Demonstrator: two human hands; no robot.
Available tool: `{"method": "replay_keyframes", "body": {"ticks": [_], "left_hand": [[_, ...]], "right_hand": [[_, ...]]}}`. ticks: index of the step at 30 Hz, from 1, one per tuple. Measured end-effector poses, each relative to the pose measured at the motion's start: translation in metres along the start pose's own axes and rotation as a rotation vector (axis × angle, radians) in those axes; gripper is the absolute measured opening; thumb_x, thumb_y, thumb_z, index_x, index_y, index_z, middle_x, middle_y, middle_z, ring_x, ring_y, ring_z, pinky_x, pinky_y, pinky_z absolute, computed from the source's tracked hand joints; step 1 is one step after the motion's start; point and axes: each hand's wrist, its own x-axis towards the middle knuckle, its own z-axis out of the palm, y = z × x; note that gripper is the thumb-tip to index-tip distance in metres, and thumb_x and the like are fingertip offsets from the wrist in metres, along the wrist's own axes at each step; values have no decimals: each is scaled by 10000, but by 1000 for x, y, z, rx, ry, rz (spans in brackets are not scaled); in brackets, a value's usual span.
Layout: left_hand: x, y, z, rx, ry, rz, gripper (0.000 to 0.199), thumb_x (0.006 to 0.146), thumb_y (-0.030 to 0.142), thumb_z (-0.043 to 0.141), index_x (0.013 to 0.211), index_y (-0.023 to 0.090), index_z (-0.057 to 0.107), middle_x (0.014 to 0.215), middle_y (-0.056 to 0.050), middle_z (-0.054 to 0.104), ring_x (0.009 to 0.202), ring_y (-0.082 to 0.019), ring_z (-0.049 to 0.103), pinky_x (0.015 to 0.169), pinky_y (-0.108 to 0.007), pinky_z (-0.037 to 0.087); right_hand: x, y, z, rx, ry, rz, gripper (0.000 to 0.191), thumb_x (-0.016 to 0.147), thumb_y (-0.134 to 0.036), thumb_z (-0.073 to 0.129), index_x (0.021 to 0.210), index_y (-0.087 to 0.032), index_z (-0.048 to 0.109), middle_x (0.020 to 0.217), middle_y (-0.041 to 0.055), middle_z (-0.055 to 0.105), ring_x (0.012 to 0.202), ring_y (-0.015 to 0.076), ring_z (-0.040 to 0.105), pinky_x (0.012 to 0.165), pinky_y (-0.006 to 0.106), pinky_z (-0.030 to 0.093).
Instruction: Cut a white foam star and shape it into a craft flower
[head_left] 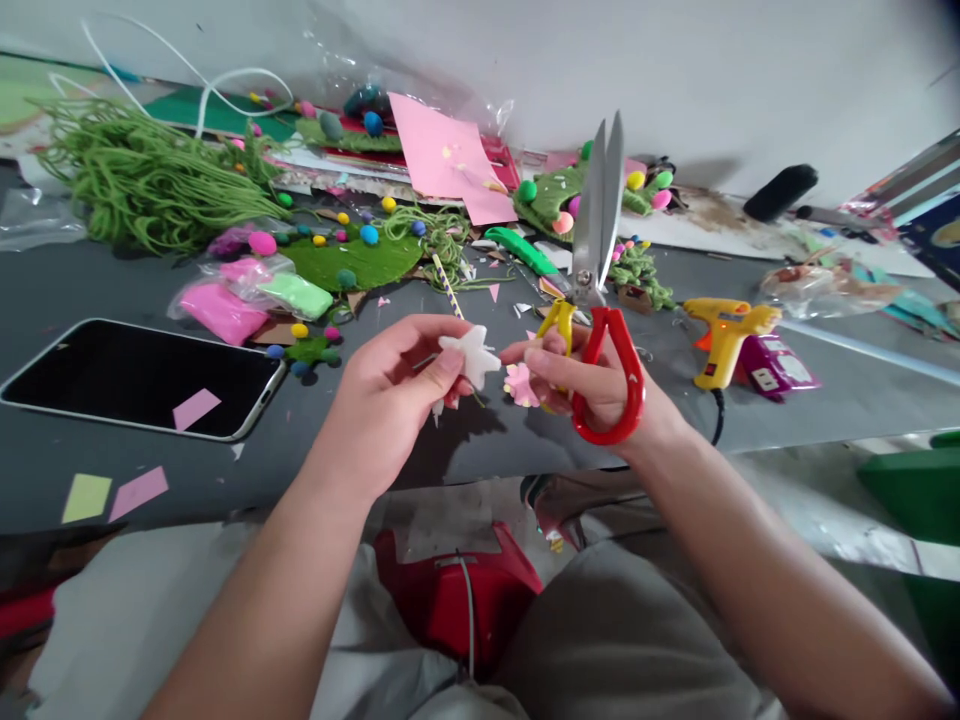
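Between the thumb and fingers of my left hand (409,385) is a small white star (480,358), its points facing me and to the right. My right hand (592,375) is wrapped round a pair of scissors (600,230) with one red and one yellow handle, blades pointing up. A right fingertip reaches close to the star's edge; whether it touches, I cannot tell. Just below that finger shows a pink flower-shaped piece (520,385). A striped stick (448,287) stands behind my left hand.
A phone (135,375) lies at left with paper scraps near it. Green yarn (157,180), bagged clay (225,305) and felt pieces with pompoms (352,262) crowd the back. A green cutter (521,250) lies mid-table. At right are a yellow glue gun (724,335) and purple packet (780,368).
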Motion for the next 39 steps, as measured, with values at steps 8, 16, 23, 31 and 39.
{"method": "replay_keyframes", "body": {"ticks": [8, 16, 23, 31, 39], "left_hand": [[-2, -3, 7, 109, -3, -100, 159, 846, 273, 837, 991, 236, 783, 832, -20, 720, 667, -116, 631, 616, -238, 518], [-3, -1, 5, 232, -55, -110, 188, 850, 306, 824, 1016, 228, 783, 748, -21, 687, 653, -142, 622, 570, -251, 487], [-4, -2, 3, 349, -51, -103, 188, 861, 332, 810, 1021, 235, 790, 748, -21, 703, 639, -142, 617, 567, -252, 491], [-3, -3, 6, 344, -48, -119, 212, 845, 354, 822, 1019, 234, 799, 714, -16, 691, 606, -139, 603, 553, -253, 484], [-1, -2, 8, 333, -23, -138, 209, 822, 343, 834, 985, 216, 803, 660, -4, 662, 556, -127, 569, 523, -251, 453]], "right_hand": [[4, 4, 10, 209, -73, 26, 424, 724, -281, 921, 772, -206, 506, 814, -23, 693, 571, 82, 520, 471, 240, 321], [6, 4, 0, 193, -129, 96, 378, 699, -213, 898, 744, -206, 523, 776, -30, 681, 532, 84, 521, 452, 240, 323], [6, 2, 0, 36, -118, 113, 334, 697, -207, 870, 714, -202, 537, 752, -35, 670, 525, 71, 463, 455, 245, 285], [6, 0, 4, -120, -20, 77, 235, 712, -193, 785, 745, -216, 553, 685, -37, 596, 529, 93, 467, 460, 261, 292], [5, -10, 4, -232, -6, 46, 209, 708, -149, 730, 694, -194, 527, 679, -20, 638, 547, 87, 489, 482, 251, 312]]}}
